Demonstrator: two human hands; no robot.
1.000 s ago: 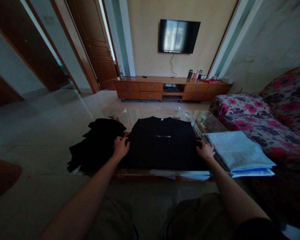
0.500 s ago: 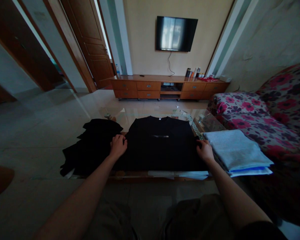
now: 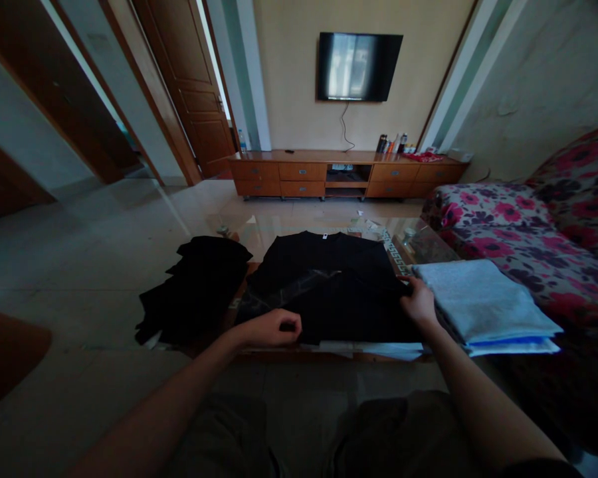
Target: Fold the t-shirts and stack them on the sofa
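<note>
A black T-shirt (image 3: 349, 299) lies spread on a glass-topped table, its neckline and small white label pointing away from me. My left hand (image 3: 274, 326) is at the near left part of the shirt, thumb and fingers curled together in a pinch on the cloth by the hem. A greyish, creased band runs across the shirt from its left side to the chest. At the right edge, my right hand (image 3: 418, 300) has its fingers closed on the shirt's side. To the left lies a pile of black clothing (image 3: 199, 285).
Folded light grey cloth (image 3: 483, 299) with a blue layer beneath sits at the table's right. Beyond the glass table (image 3: 259, 229) stand a low wooden cabinet (image 3: 301, 172) and a wall-mounted television (image 3: 359, 66). A flowered sofa (image 3: 518, 232) is on the right.
My left hand has moved from the shirt's left edge toward me and rightward, near the hem. The shirt's left part is now creased. My right hand stays at the right edge.
</note>
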